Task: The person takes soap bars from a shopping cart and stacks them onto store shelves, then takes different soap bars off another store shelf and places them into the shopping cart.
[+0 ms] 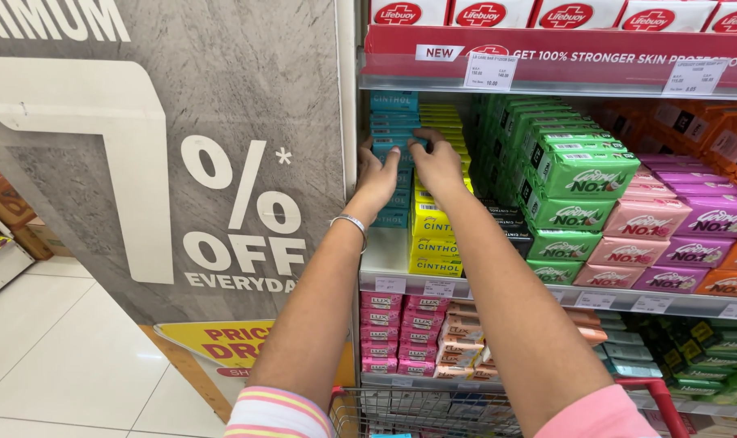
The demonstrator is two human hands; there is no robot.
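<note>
Left hand [377,174] and right hand [437,162] reach side by side onto the soap stack [393,122] at the left end of the middle shelf [385,259]; a sign panel [166,162] stands left, a trolley [417,410] below.

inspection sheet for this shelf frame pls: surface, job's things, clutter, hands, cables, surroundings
surface: white store shelf, price tags along its front edge.
job's things: stack of blue soap boxes at the shelf's left end; yellow soap boxes stacked beside it.
clutter: green soap boxes, pink soap boxes, purple and orange ones further right; pink packs on the shelf below.
hands: left hand and right hand both on the blue stack, fingers around one box; silver bangle on the left wrist.
cables: nothing seen.
surroundings: grey discount sign to the left, white tiled floor, wire trolley below.
</note>
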